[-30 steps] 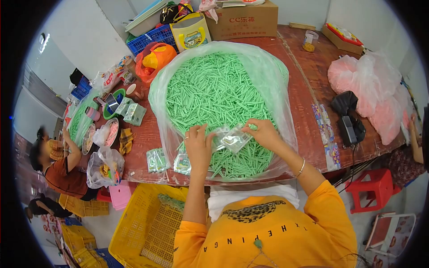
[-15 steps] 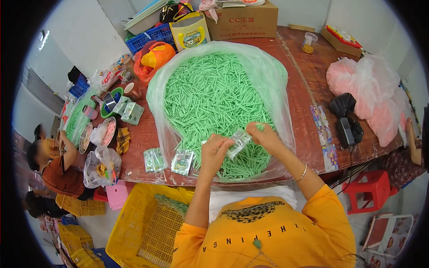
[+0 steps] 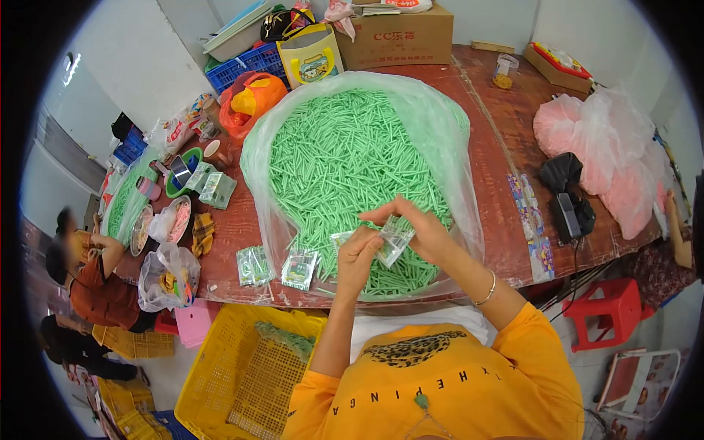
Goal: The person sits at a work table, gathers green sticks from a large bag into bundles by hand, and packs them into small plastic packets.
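My left hand (image 3: 357,258) is closed on a clear printed plastic packet (image 3: 394,246), thumb on top. A pale piece of packet (image 3: 339,239) shows on the far side of that hand. My right hand (image 3: 424,229) has its fingers stretched to the left over the packet's upper end, its palm close to or touching it. Both hands are above a large clear bag (image 3: 475,213) of thin green sticks (image 3: 345,154). To the left of my left hand, filled packets (image 3: 299,267) with green contents lie at the table edge, beside another filled packet group (image 3: 254,265).
A yellow crate (image 3: 213,367) stands below the table's front edge. Bundled packets (image 3: 218,189) and bowls (image 3: 177,218) are at left. A black device (image 3: 566,216) and a bag of pink items (image 3: 601,161) lie at right. Other people sit at both sides.
My right hand has moved left and unfolded from a pinch near green sticks, its fingers now reaching over the packet. My left hand has shifted slightly and still holds the packet.
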Available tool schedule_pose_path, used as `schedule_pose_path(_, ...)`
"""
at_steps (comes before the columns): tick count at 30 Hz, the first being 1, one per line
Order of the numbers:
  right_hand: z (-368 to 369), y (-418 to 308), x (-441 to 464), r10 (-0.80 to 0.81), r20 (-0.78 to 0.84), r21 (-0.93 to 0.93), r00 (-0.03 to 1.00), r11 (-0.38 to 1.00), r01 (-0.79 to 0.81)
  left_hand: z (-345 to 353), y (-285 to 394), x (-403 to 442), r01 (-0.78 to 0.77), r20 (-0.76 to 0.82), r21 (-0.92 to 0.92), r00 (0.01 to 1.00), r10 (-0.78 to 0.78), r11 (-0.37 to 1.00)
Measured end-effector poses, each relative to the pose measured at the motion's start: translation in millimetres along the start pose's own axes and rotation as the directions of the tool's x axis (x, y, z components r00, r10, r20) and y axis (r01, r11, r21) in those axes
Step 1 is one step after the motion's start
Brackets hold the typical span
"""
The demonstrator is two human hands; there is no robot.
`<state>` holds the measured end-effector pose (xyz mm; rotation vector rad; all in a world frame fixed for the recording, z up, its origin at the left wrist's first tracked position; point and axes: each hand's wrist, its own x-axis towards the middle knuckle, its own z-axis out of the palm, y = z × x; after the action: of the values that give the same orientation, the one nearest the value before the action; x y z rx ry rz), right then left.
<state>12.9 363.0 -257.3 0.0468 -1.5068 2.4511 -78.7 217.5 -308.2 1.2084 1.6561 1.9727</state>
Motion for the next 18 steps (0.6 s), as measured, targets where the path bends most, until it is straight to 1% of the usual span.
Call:
schedule_pose_path(1, 3.7, -0.5, -2.3, 0.000, 0.000, 0.001, 1.000, 1.000, 0.000, 3.4, -0.5, -1.5, -0.020, -0.044, -0.015, 0.999, 0.019, 1.000)
schedule_pose_path(2, 9.1, -2.3, -5.2, 0.016, -0.017, -0.147, 1.000, 0.989, -0.019, 6.5, -2.1, -3.3, -0.020, -0.045, -0.016, 0.999, 0.019, 1.000)
schedule_pose_path(3, 13.4, -5.2, -6.9, 0.031, -0.035, -0.292, 0.999, 0.956, -0.040, 9.3, -5.1, -5.8, 0.006, -0.085, -0.028, 0.996, -0.008, 1.000)
schedule_pose_path(4, 12.8, -6.5, -7.8, 0.033, -0.035, -0.292, 0.999, 0.955, -0.042, 11.2, -8.0, -8.3, 0.031, -0.124, -0.041, 0.992, -0.036, 0.999)
schedule_pose_path(5, 10.4, -8.9, -8.3, 0.006, -0.048, -0.285, 0.999, 0.958, -0.019, 11.9, -11.2, -10.0, 0.030, -0.125, -0.041, 0.992, -0.035, 0.999)
schedule_pose_path(7, 1.3, -8.1, -7.6, -0.023, -0.061, -0.283, 0.998, 0.959, 0.005, 14.1, -16.9, -12.5, 0.101, -0.142, -0.099, 0.983, -0.114, 0.990)
schedule_pose_path(8, -8.1, -1.3, -5.0, -0.075, -0.043, -0.252, 0.996, 0.966, 0.062, 17.6, -19.2, -12.7, 0.098, -0.142, -0.102, 0.983, -0.112, 0.990)
schedule_pose_path(9, -12.7, -0.1, -3.3, -0.127, -0.027, -0.220, 0.992, 0.968, 0.118, 22.0, -20.7, -12.7, 0.144, -0.164, -0.170, 0.971, -0.172, 0.975)
schedule_pose_path(10, -16.7, -0.7, -3.2, -0.126, -0.026, -0.222, 0.992, 0.968, 0.117, 25.8, -21.8, -12.9, 0.190, -0.180, -0.238, 0.955, -0.235, 0.952)
schedule_pose_path(11, -19.5, -2.2, -2.9, -0.089, 0.002, -0.343, 0.996, 0.936, 0.085, 28.9, -22.6, -12.2, 0.189, -0.180, -0.240, 0.955, -0.235, 0.952)
schedule_pose_path(12, -20.0, -3.9, -2.6, -0.049, 0.026, -0.459, 0.998, 0.887, 0.055, 31.8, -23.3, -10.8, 0.177, -0.191, -0.283, 0.953, -0.237, 0.943)
schedule_pose_path(13, -17.8, -5.1, -3.4, -0.048, 0.027, -0.460, 0.998, 0.886, 0.055, 33.3, -23.9, -10.1, 0.164, -0.203, -0.325, 0.950, -0.238, 0.931)
schedule_pose_path(15, -9.6, -7.5, -5.6, -0.078, -0.029, -0.527, 0.997, 0.848, 0.051, 33.4, -24.8, -11.2, 0.173, -0.206, -0.339, 0.945, -0.253, 0.925)
schedule_pose_path(16, -8.3, -7.0, -5.9, -0.076, -0.025, -0.527, 0.997, 0.848, 0.051, 33.7, -25.4, -11.6, 0.184, -0.205, -0.354, 0.941, -0.268, 0.917)
schedule_pose_path(18, -6.5, -6.1, -7.6, -0.150, -0.045, -0.412, 0.988, 0.903, 0.118, 35.5, -26.6, -12.2, 0.177, -0.203, -0.322, 0.947, -0.251, 0.930)
